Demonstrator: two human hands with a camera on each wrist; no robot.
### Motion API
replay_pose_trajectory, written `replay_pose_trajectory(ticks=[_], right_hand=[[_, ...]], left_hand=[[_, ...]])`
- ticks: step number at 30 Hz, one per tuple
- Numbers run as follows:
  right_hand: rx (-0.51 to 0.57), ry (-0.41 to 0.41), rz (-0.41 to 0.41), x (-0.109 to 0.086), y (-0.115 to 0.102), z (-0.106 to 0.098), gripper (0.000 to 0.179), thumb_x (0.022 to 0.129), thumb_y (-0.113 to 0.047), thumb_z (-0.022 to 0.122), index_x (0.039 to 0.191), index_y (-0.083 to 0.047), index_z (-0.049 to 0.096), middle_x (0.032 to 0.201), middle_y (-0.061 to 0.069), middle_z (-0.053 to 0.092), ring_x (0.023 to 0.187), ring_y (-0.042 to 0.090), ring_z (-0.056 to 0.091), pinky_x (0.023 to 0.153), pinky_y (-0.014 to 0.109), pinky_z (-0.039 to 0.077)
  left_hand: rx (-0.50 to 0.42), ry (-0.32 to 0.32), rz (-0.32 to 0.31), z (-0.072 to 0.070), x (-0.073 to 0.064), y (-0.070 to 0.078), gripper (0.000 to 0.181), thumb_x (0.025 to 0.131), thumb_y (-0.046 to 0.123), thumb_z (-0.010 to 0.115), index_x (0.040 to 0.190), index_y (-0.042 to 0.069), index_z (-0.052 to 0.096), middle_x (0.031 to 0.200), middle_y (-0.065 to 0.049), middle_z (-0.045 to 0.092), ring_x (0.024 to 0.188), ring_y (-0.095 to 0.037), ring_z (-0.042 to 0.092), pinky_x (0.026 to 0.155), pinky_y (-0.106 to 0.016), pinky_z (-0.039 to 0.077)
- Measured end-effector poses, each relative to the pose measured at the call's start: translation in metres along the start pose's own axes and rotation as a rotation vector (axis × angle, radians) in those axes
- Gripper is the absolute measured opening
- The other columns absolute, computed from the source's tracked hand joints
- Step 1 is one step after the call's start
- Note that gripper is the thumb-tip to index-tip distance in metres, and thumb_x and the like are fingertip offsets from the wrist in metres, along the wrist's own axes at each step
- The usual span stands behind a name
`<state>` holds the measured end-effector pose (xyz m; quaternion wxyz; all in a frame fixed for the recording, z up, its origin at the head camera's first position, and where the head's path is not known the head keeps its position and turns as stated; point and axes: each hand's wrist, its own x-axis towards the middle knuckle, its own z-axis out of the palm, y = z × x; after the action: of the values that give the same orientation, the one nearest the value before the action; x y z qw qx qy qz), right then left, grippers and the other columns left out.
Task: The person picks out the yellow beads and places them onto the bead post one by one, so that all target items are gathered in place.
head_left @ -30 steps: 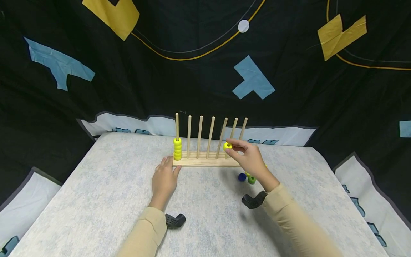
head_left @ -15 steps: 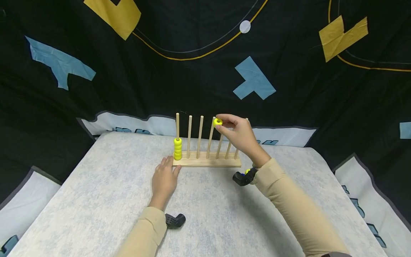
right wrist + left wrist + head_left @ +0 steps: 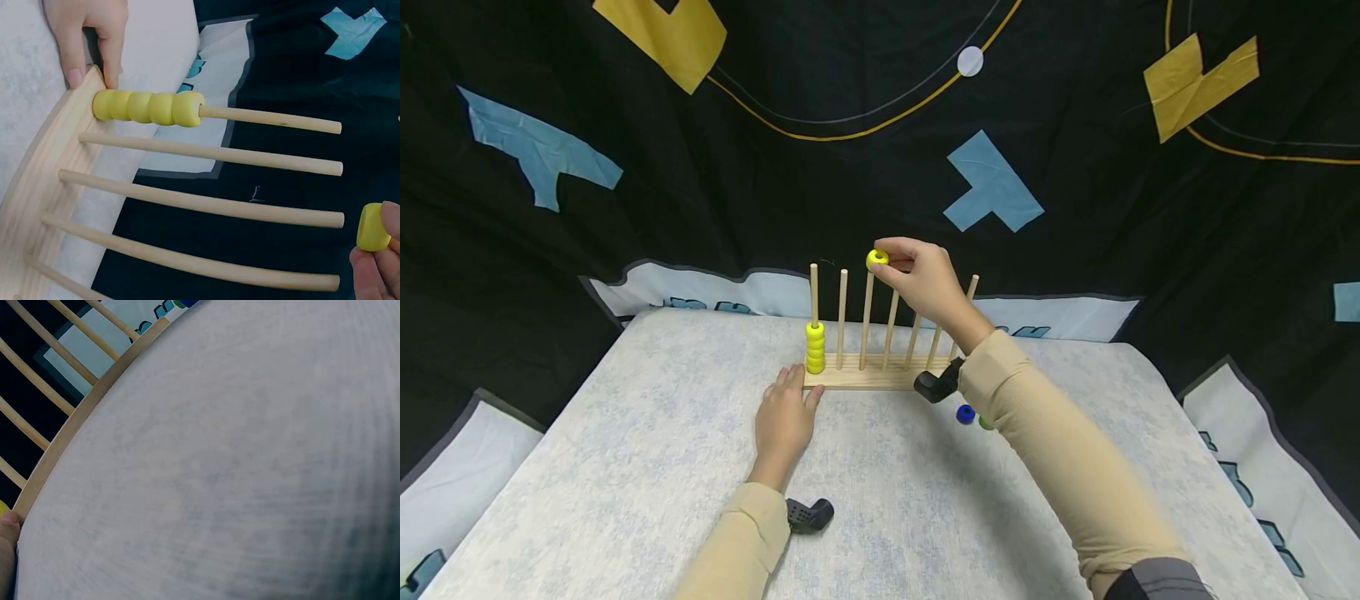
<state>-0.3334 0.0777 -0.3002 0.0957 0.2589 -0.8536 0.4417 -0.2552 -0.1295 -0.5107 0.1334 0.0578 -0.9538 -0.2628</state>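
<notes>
Black cloth backdrop (image 3: 820,200), pale mottled table (image 3: 655,433). Yellow bead (image 3: 872,260) sits pinched in the right hand (image 3: 927,279), just off the tip of the third peg (image 3: 866,325) from the left. Left hand (image 3: 784,423) grips the wooden rack's (image 3: 880,381) left end, beside stacked yellow beads (image 3: 815,348). Blue bead (image 3: 966,414) lies near.

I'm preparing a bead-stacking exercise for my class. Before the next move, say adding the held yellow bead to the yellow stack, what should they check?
1. Left hand on the wooden base: ok, at its left end.
2. Right hand pinching the held yellow bead: ok.
3. Held yellow bead over the leftmost peg: not ok, nearest the third peg from the left.
4. Room above the yellow stack: ok, bare peg shows.
5. All loose beads visible: cannot tell; a blue bead and green bead show, but the right sleeve may hide others.
</notes>
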Motion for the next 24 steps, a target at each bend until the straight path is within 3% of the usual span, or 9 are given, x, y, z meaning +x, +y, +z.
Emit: replay_pose_trajectory(ticks=[12, 24], right_hand=[[0.012, -0.053, 0.024, 0.018, -0.016, 0.027, 0.039, 0.095, -0.021, 0.069, 0.131, -0.008, 0.063, 0.125, 0.004, 0.069, 0.107, 0.012, 0.068, 0.091, 0.022, 0.057], [0.008, -0.090, 0.002, 0.024, -0.033, 0.050, 0.039, 0.095, -0.018, 0.069, 0.132, -0.009, 0.063, 0.130, 0.004, 0.067, 0.113, 0.013, 0.067, 0.093, 0.019, 0.055]], left_hand=[[-0.005, 0.006, 0.003, 0.001, 0.000, -0.001, 0.064, 0.101, 0.042, 0.055, 0.148, 0.000, 0.043, 0.154, -0.017, 0.044, 0.144, -0.038, 0.039, 0.113, -0.057, 0.039], [-0.012, 0.000, -0.013, -0.001, 0.000, 0.000, 0.062, 0.100, 0.041, 0.056, 0.147, 0.001, 0.045, 0.153, -0.017, 0.046, 0.143, -0.038, 0.040, 0.113, -0.058, 0.039]])
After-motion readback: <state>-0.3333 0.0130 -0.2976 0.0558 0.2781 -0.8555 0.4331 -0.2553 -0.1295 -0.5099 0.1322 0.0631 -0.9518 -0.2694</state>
